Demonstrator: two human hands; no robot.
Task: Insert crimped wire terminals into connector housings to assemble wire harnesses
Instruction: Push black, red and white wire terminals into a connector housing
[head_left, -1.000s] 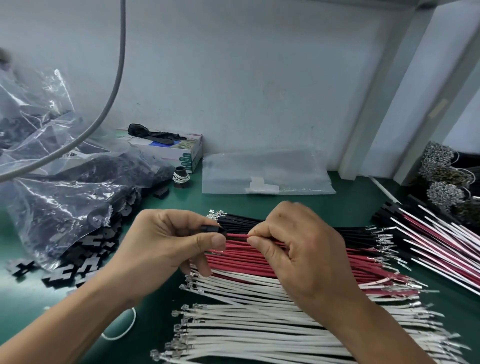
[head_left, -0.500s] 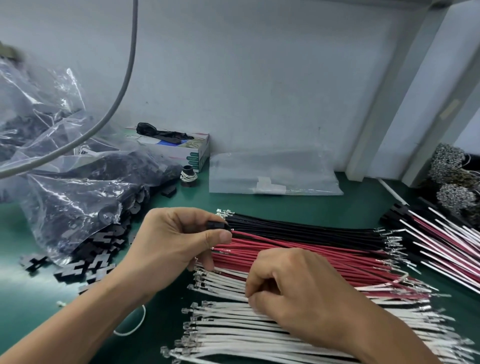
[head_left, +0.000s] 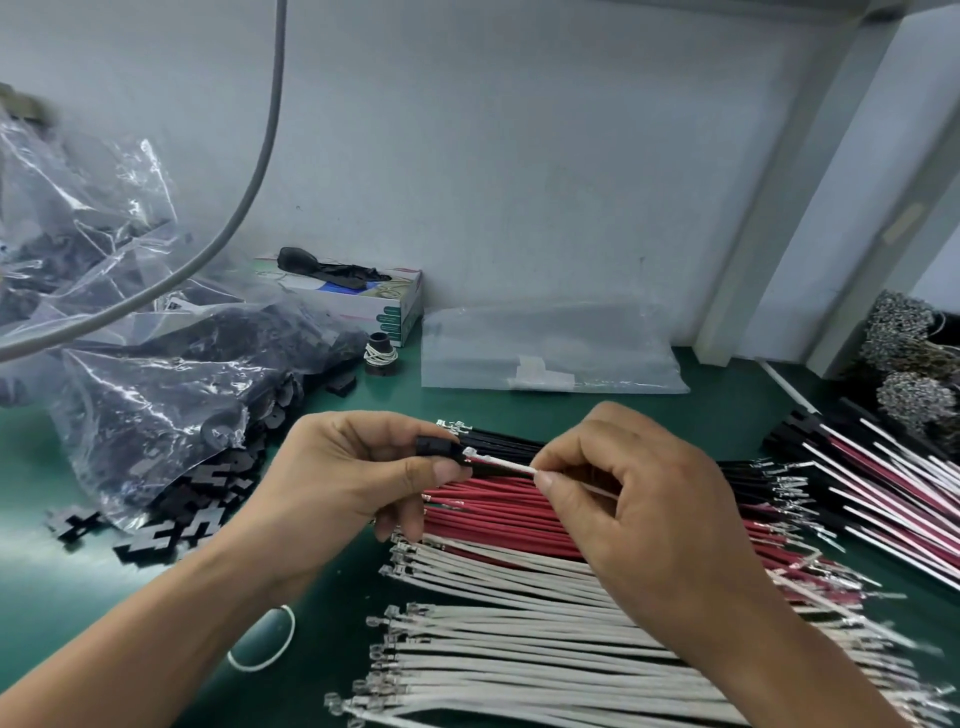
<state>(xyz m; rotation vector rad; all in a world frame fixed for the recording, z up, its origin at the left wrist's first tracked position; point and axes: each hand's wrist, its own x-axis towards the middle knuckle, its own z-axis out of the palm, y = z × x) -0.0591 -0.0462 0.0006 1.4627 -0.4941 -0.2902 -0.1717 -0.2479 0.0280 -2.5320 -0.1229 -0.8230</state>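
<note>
Two hands (head_left: 363, 483), one housing (head_left: 436, 448)

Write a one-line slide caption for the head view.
Left hand pinches a black connector housing while right hand brings a white wire terminal-first to its opening, above sorted wire bundles.

Both forearms reach in from the lower edge, hands raised close together. The left hand (head_left: 343, 483) curls with thumb pressed forward in a pinch. The right hand (head_left: 639, 514) pinches between thumb and forefinger, other fingers curled.

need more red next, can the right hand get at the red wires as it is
Probably not at once: the right hand is pinching a white wire. The red wires lie uncovered just beneath it, so once freed, likely yes.
</note>
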